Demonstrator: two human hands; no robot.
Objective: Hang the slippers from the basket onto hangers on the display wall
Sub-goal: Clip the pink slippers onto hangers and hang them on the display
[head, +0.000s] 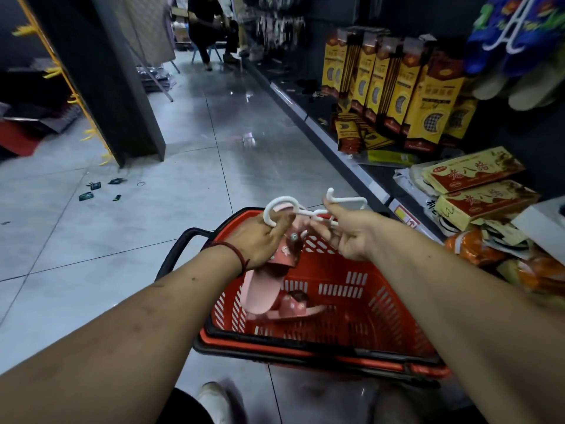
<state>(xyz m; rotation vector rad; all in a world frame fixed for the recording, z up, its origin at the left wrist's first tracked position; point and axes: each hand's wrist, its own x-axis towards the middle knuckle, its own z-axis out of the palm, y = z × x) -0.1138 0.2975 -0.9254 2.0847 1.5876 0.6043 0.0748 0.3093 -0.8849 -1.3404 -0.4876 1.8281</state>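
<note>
My left hand (260, 240), at the centre of the frame, grips a pink slipper (263, 289), with a white hanger (284, 198) hooked over its fingers. My right hand (351, 237), just beside it, pinches a second hanger (329, 193). The two hangers touch between my hands. Below, another slipper (293, 304) lies in the red basket (305, 344) on the floor (214, 148).

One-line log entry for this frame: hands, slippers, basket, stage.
left hand: grips pink slipper, white hanger | right hand: holds second hanger | red basket: another slipper inside | stage: slipper not yet hung
</note>
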